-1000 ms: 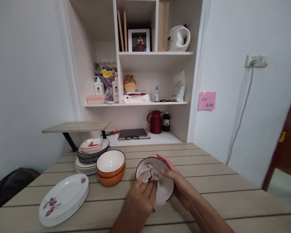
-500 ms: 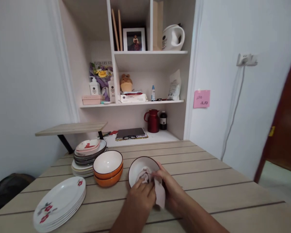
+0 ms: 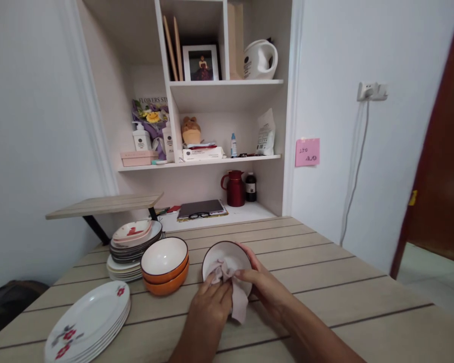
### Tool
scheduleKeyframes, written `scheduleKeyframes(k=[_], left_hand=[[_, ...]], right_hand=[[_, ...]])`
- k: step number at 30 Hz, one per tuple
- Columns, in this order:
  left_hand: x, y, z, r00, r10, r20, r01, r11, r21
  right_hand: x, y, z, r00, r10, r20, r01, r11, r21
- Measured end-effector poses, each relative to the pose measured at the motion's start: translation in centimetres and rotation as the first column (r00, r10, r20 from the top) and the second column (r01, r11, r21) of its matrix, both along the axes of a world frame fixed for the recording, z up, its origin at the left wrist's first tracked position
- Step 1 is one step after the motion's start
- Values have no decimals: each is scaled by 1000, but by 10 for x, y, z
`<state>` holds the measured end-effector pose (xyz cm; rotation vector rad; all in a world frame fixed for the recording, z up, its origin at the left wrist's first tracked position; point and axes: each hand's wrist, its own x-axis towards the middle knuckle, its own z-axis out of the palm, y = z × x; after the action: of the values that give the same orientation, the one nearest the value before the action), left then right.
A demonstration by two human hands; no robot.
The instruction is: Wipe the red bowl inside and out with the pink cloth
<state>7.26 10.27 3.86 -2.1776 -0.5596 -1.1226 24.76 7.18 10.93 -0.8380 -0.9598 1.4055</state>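
A bowl with a white inside and a dark rim (image 3: 236, 256) is tilted toward me, just above or on the table; I cannot tell which. My right hand (image 3: 264, 282) grips its right side, thumb over the rim and fingers behind. My left hand (image 3: 211, 305) presses a crumpled pale pink cloth (image 3: 239, 304) against the inside, fingers closed on it. The cloth's loose end hangs over the near rim. Left of this bowl, two orange bowls with white insides (image 3: 165, 272) are nested together.
Oval flowered plates (image 3: 94, 312) lie stacked at the front left of the slatted table (image 3: 325, 287). Behind them stands a pile of round plates and small dishes (image 3: 136, 242). A raised wooden shelf (image 3: 106, 204) juts over the back left corner. A red jug (image 3: 234, 189) stands at the back.
The view has swung slightly right. The cloth and my left hand have shifted left within the bowl. My right thumb now shows over the rim.
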Motion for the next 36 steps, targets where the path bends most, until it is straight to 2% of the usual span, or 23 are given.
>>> scheduleKeyframes(k=[8, 16, 21, 23, 26, 30, 33, 36], left_hand=[[-2, -6, 9, 1000, -26, -14, 26, 999, 19], [-1, -12, 11, 998, 47, 42, -48, 999, 13], [1, -14, 11, 998, -18, 58, 17, 1000, 26], [3, -13, 10, 998, -50, 50, 49, 999, 20], [7, -9, 6, 997, -70, 22, 72, 996, -54], [12, -2, -2, 996, -83, -10, 81, 986, -144], [11, 0, -3, 998, -57, -12, 56, 997, -59], [7, -5, 0, 1000, -2, 2, 2, 1000, 27]], right_hand=[[-4, 2, -11, 991, 48, -123, -54, 997, -46], [-17, 5, -21, 956, 151, -251, -146, 989, 36], [-28, 6, -25, 959, 100, -266, -132, 986, -106], [-28, 7, -24, 962, 80, -259, -120, 983, -142], [-18, 10, -19, 975, 50, -214, -86, 983, -161], [6, 11, -8, 1000, 0, -8, -1, 994, -106], [16, 9, -2, 997, 18, 79, -16, 999, -28], [13, 4, 0, 995, 52, 84, -52, 999, 0]])
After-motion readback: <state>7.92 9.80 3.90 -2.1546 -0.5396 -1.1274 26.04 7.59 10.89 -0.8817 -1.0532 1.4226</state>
